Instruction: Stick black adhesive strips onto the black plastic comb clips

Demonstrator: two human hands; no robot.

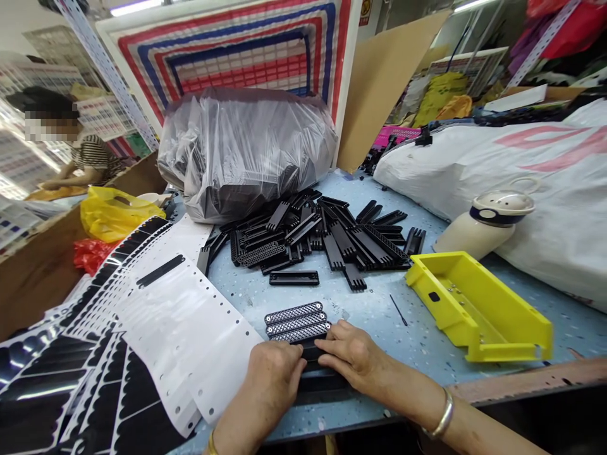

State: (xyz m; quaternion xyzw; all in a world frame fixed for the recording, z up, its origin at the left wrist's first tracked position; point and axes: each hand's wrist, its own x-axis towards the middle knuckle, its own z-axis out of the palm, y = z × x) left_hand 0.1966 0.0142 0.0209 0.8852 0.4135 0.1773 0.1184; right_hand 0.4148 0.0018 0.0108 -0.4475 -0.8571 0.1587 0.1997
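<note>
Black strip [310,351] lay between two hands on the bench [365,306]

The left hand [274,373] and right hand [353,354] rested their fingers [329,346] on the strip, near the bench's front edge; whether they were clamped on it, I could not tell. Just beyond sat three mesh-patterned pieces [296,321], side by side. Farther back spread a heap of black parts [341,243], with a bulging grey plastic bag [251,145] behind it. White sheets [190,328] lay to the left; a yellow bin [448,316] stood to the right.
</note>
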